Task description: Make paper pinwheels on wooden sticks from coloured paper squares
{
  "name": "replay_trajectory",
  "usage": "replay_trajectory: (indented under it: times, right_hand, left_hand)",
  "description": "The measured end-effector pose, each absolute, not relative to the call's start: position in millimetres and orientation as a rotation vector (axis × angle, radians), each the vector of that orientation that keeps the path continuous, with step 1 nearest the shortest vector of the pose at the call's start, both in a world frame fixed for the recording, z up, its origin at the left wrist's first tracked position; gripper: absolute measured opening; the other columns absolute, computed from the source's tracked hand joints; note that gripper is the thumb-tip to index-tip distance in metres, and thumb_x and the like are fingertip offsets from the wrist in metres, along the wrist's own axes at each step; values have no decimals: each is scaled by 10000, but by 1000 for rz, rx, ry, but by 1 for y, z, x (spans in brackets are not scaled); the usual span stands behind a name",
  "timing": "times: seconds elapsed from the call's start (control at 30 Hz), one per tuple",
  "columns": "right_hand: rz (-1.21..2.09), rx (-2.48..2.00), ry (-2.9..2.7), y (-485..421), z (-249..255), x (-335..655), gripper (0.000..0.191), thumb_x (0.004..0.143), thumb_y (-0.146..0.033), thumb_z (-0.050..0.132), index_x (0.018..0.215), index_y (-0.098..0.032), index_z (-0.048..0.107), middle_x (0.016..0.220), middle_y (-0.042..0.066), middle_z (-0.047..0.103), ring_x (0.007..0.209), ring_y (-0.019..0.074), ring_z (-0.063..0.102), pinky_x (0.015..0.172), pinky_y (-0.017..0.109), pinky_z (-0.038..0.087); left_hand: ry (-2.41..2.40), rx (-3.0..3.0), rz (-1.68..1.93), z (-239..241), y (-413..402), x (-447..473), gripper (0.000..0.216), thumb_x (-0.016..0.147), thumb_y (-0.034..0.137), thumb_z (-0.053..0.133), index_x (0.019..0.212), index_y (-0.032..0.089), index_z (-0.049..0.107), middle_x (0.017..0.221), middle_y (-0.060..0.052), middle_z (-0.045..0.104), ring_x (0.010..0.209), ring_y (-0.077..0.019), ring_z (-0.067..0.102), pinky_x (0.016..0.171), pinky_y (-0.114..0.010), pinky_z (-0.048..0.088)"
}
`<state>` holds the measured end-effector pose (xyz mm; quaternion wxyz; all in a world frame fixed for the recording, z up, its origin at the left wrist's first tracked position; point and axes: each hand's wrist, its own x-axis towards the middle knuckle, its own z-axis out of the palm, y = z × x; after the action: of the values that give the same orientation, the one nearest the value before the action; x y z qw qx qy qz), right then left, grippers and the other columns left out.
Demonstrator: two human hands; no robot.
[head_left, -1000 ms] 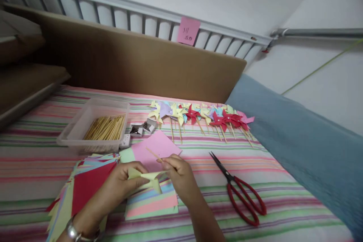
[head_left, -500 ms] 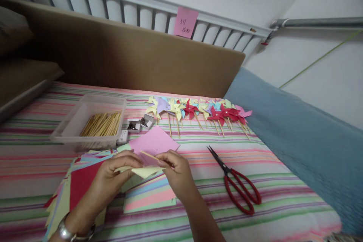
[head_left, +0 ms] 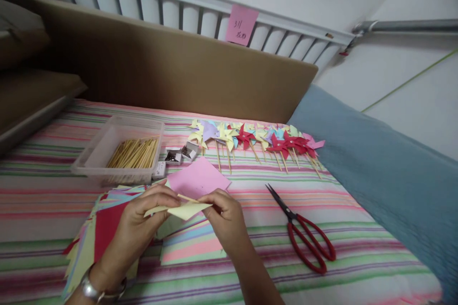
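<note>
My left hand (head_left: 138,217) pinches a pale yellow paper pinwheel (head_left: 188,210) between thumb and fingers. With fingers closed, my right hand (head_left: 227,214) grips a thin wooden stick (head_left: 186,198) along the paper's upper side. The stick's far end lies by my left fingertips, and the right thumb is close to the paper's right corner. A pink paper sheet (head_left: 200,176) lies just beyond the hands. Beneath them is a fanned stack of coloured paper (head_left: 195,250). Another pile of paper squares, topped by a red sheet (head_left: 107,228), sits under my left forearm.
Red-handled scissors (head_left: 294,217) lie open at the right. Behind stand a clear plastic box (head_left: 80,167) of wooden sticks (head_left: 134,153) and small boxes of pins (head_left: 173,156). Several finished pinwheels (head_left: 245,137) line the back, before a brown board (head_left: 179,71). Striped cloth (head_left: 358,243) covers the surface.
The stick's free end has come down closer to my left fingertips and to the paper. Both hands keep their hold. The whole view has shifted slightly.
</note>
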<state>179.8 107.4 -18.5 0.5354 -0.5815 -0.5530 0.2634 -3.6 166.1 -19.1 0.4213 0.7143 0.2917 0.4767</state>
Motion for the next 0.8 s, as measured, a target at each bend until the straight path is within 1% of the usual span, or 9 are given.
replay_trajectory:
  times: [0.23, 0.37, 0.5, 0.8]
  right_hand:
    - [621, -1359, -1299, 106, -22, 180, 192, 706, -93, 605, 752, -216, 745, 635, -18, 575, 575, 116, 516, 526, 214, 371]
    - [647, -1355, -1296, 106, -20, 180, 175, 713, -105, 611, 759, -204, 749, 631, -15, 568, 570, 115, 510, 522, 214, 363]
    - [677, -1356, -1303, 106, -19, 179, 155, 727, -132, 619, 776, -194, 752, 646, -4, 577, 579, 119, 515, 521, 218, 356]
    - [679, -1359, -1318, 106, -15, 177, 111, 731, -143, 632, 738, -155, 742, 633, 3, 571, 581, 115, 515, 531, 209, 366]
  left_hand:
    - [765, 1862, 1201, -24, 164, -4, 102, 767, 212, 632, 778, 232, 731, 818, -43, 720, 839, -206, 637, 1026, -460, 344]
    - [744, 1884, 1222, -24, 163, -4, 126, 768, 170, 621, 782, 240, 725, 815, -27, 717, 839, -194, 638, 1023, -454, 348]
    - [776, 1869, 1207, -22, 162, -4, 118, 767, 174, 622, 781, 230, 725, 825, -37, 713, 848, -199, 634, 992, -429, 379]
    - [752, 1843, 1209, -22, 161, -4, 151, 755, 135, 634, 790, 252, 722, 861, -19, 713, 866, -189, 640, 996, -400, 365]
